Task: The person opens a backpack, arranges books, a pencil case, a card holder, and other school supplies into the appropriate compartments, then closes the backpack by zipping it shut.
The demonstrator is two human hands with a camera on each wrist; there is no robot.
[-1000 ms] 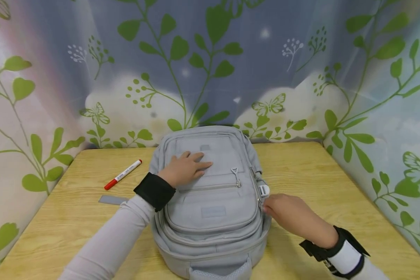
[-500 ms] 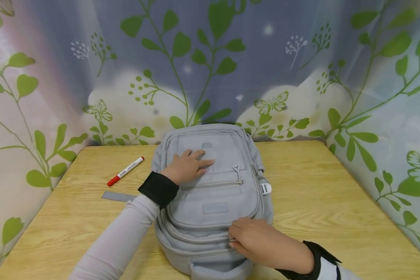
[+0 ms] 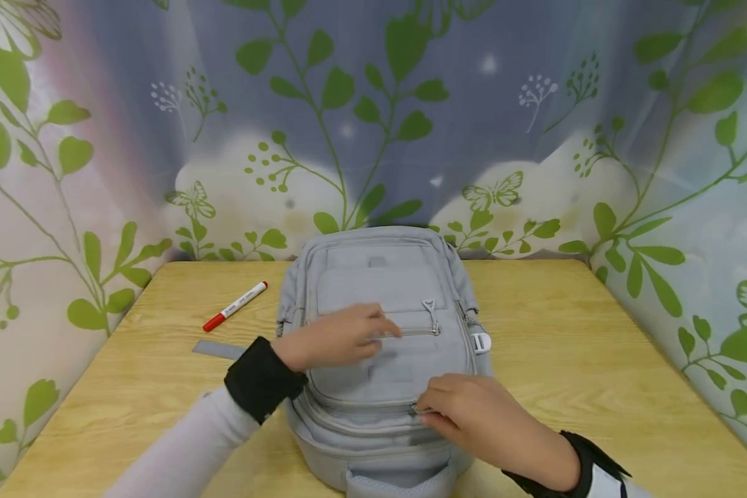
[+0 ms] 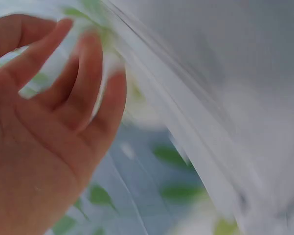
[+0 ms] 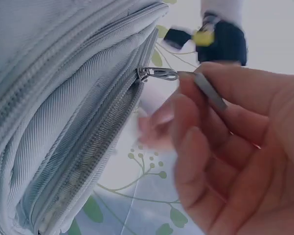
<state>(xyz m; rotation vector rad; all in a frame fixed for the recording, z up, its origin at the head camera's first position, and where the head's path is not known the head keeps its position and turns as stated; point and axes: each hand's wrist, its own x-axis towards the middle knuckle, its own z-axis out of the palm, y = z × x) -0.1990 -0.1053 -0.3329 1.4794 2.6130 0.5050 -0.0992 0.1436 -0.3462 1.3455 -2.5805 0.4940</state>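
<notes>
A light grey backpack (image 3: 376, 283) lies front up on the wooden table, its top handle (image 3: 404, 483) toward me. My right hand (image 3: 482, 422) pinches a zipper pull (image 5: 162, 73) between thumb and fingers at the bag's near end. In the right wrist view, the slider sits on the zipper track, and the toothed edges (image 5: 100, 132) stand apart below it. My left hand (image 3: 336, 335) hovers over the front pocket with fingers loosely bent and nothing in them. The left wrist view shows a gap between those fingers and the grey fabric (image 4: 244, 98).
A red-and-white marker (image 3: 235, 306) lies on the table (image 3: 548, 332) left of the bag. A grey strap (image 3: 218, 349) sticks out beside it. On the bag's right side is a white buckle (image 3: 481, 343). A leaf-patterned curtain (image 3: 373, 138) surrounds the table's back and sides.
My right hand has moved from the bag's right side round to its near end, along the zipper. My left hand, earlier flat on the front pocket, has lifted and shifted toward me.
</notes>
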